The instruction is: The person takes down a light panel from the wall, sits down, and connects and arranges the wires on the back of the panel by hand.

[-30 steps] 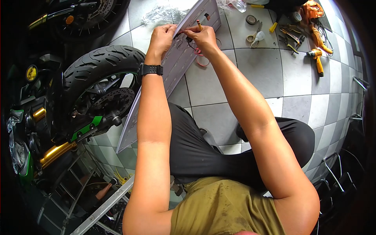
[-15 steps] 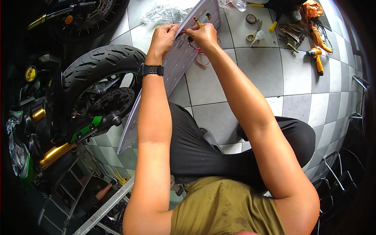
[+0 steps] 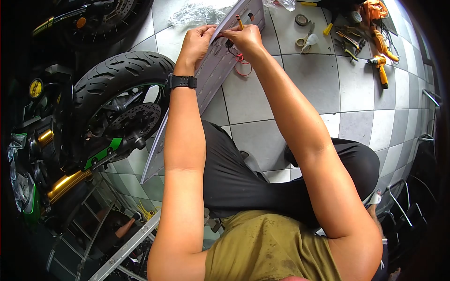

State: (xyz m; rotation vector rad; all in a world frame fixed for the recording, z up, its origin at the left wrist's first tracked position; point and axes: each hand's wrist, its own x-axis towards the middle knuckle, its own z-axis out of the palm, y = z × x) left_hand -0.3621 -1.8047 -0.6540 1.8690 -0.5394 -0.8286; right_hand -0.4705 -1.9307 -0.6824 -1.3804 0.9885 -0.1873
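A thin, light grey panel [image 3: 215,70] stands on edge, tilted, between my arms. My left hand [image 3: 196,43] is closed at its upper left edge, fingers pinched against the rim. On the other face, my right hand [image 3: 247,39] is closed close to the same edge, its fingertips partly hidden. A slim yellow-orange pencil [image 3: 240,22] sticks up out of the right hand. Below that hand, a thin red wire [image 3: 242,67] hangs beside the panel, and a small dark part shows near the knuckles.
A motorcycle wheel [image 3: 124,70] stands left of the panel. Scissors [image 3: 307,38], black tape [image 3: 301,19], pliers [image 3: 347,47] and an orange drill [image 3: 378,68] lie on the tiles. A metal ladder [image 3: 124,246] is at lower left. Another person's leg [image 3: 374,210] shows at right.
Another person's leg has come into view at the right, beside the metal-framed chairs. My right hand and the pencil have shifted slightly; my left hand stays at the panel edge.
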